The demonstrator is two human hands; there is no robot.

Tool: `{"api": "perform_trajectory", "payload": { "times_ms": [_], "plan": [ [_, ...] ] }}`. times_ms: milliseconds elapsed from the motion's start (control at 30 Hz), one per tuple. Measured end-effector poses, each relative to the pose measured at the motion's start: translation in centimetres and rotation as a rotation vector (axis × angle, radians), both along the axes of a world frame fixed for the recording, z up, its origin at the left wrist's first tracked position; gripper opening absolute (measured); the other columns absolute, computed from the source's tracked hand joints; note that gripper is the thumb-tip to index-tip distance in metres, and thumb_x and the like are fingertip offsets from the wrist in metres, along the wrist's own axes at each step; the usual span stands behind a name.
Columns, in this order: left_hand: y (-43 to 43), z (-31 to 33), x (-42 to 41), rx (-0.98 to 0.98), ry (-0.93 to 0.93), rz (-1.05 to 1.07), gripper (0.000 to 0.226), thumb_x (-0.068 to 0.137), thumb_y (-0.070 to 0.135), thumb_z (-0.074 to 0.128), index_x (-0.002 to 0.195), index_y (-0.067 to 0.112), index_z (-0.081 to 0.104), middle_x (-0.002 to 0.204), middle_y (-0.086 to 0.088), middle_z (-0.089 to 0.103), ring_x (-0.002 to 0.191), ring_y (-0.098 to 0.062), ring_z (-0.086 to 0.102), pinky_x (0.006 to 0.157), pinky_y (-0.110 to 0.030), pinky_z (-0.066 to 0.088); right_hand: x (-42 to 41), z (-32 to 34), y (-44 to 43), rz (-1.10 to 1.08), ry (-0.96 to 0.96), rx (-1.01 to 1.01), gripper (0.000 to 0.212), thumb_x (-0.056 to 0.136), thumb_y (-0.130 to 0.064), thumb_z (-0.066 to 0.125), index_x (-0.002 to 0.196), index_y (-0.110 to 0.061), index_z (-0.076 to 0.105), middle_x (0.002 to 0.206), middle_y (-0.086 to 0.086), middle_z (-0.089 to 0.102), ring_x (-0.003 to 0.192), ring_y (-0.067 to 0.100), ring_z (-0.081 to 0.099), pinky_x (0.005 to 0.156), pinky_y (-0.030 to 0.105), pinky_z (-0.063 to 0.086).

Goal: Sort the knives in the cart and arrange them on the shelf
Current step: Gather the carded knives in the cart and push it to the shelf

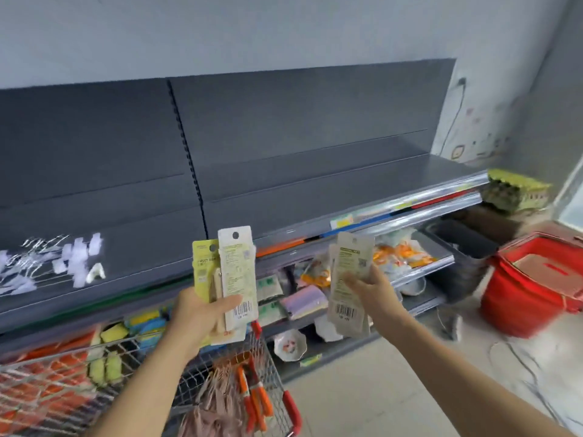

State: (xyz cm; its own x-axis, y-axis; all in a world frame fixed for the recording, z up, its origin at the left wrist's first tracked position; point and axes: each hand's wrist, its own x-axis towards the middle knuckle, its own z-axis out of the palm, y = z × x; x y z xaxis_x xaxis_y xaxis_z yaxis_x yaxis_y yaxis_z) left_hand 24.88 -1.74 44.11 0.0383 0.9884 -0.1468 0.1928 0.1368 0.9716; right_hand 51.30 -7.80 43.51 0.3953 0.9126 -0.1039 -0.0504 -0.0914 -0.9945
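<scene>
You held carded knife packs up on end at the centre of the frame, above the wire cart (63, 373) and in front of the dark grey shelf (157, 257). Your left hand (202, 313), at lower centre, gripped a yellow-green pack (203, 263) and a white pack (237, 272) together, with the thumb pressed across the white card near its barcode. Both stood with their long axes vertical, hang holes at the top and barcode at the bottom. Your right hand (370, 290), just right of centre, pinched a small stack of grey-beige packs (347, 279). These also stood upright, backs toward you, and their tops leaned slightly toward the right edge. Orange-handled knives (257, 402) lay in the cart's near corner at bottom centre, running roughly up and down the frame, though blur hid which way the blades faced. Blurred white tags (75, 260) sat on the shelf at left, and a red basket (520, 304) stood on the floor at right.
</scene>
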Motion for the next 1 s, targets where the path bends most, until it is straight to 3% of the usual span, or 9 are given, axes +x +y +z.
{"api": "perform_trajectory", "payload": {
  "times_ms": [67,200,367,500,567,733,900,1000],
  "plan": [
    [0.6,0.4,5.6,0.011,-0.002,-0.035,0.023,0.075,0.002,0.075,0.087,0.02,0.066,0.092,-0.003,0.07,0.074,-0.013,0.067,0.047,-0.022,0.051,5.3,0.3,-0.1,-0.037,0.009,0.018,0.019,0.092,0.0,0.052,0.103,-0.015,0.057,0.098,0.006,0.066,0.088,0.022,0.064,0.081,0.046,0.052],
    [2.1,1.7,16.4,0.039,0.005,-0.077,0.025,0.075,0.003,0.075,0.095,0.016,0.067,0.097,-0.003,0.07,0.083,-0.017,0.067,0.065,-0.026,0.049,15.0,1.2,0.6,-0.075,0.021,0.033,0.023,0.091,-0.001,0.053,0.113,-0.007,0.055,0.105,0.01,0.066,0.096,0.027,0.064,0.086,0.049,0.051],
    [3.6,3.0,26.2,0.045,0.004,-0.101,0.024,0.076,0.0,0.073,0.096,0.01,0.065,0.092,-0.003,0.066,0.072,-0.013,0.064,0.055,-0.024,0.046,23.9,2.1,1.1,-0.11,0.033,0.04,0.021,0.091,-0.002,0.053,0.11,-0.009,0.055,0.104,0.008,0.066,0.095,0.027,0.064,0.083,0.048,0.052],
    [5.8,2.8,30.7,0.02,0.02,-0.095,0.024,0.073,-0.001,0.076,0.086,0.016,0.065,0.096,-0.006,0.069,0.079,-0.018,0.067,0.072,-0.032,0.052,29.2,2.2,1.8,-0.14,0.032,0.059,0.02,0.091,0.001,0.052,0.098,-0.016,0.057,0.097,0.005,0.066,0.09,0.024,0.064,0.083,0.046,0.051],
    [7.5,2.8,32.6,0.014,0.031,-0.102,0.025,0.073,0.0,0.076,0.088,0.017,0.066,0.096,-0.005,0.07,0.082,-0.018,0.067,0.078,-0.035,0.052,31.6,2.0,2.5,-0.164,0.038,0.056,0.019,0.091,0.0,0.053,0.103,-0.014,0.057,0.1,0.007,0.066,0.092,0.025,0.064,0.084,0.047,0.051],
    [12.9,1.9,37.6,-0.014,0.032,-0.108,0.028,0.072,0.002,0.077,0.097,0.008,0.065,0.095,-0.006,0.069,0.077,-0.016,0.067,0.068,-0.032,0.053,36.5,0.6,6.0,-0.203,0.048,0.017,0.023,0.091,-0.002,0.055,0.111,-0.013,0.055,0.106,0.008,0.066,0.098,0.027,0.063,0.086,0.049,0.051],
    [20.9,0.8,43.1,-0.027,0.006,-0.032,0.062,0.067,0.009,0.083,0.112,0.012,0.04,0.109,-0.002,0.057,0.098,-0.023,0.056,0.084,-0.042,0.049,41.1,0.3,13.2,-0.226,-0.003,-0.001,0.021,0.091,-0.004,0.055,0.108,-0.014,0.055,0.106,0.009,0.066,0.098,0.029,0.064,0.087,0.053,0.051],
    [26.3,0.4,46.0,-0.045,0.0,-0.028,0.066,0.069,0.012,0.082,0.111,0.014,0.031,0.109,-0.001,0.054,0.098,-0.023,0.054,0.08,-0.041,0.047,43.6,0.6,19.1,-0.212,-0.05,-0.005,0.018,0.09,-0.003,0.055,0.099,-0.019,0.054,0.103,0.009,0.066,0.095,0.028,0.065,0.083,0.051,0.053]
  ]
}}
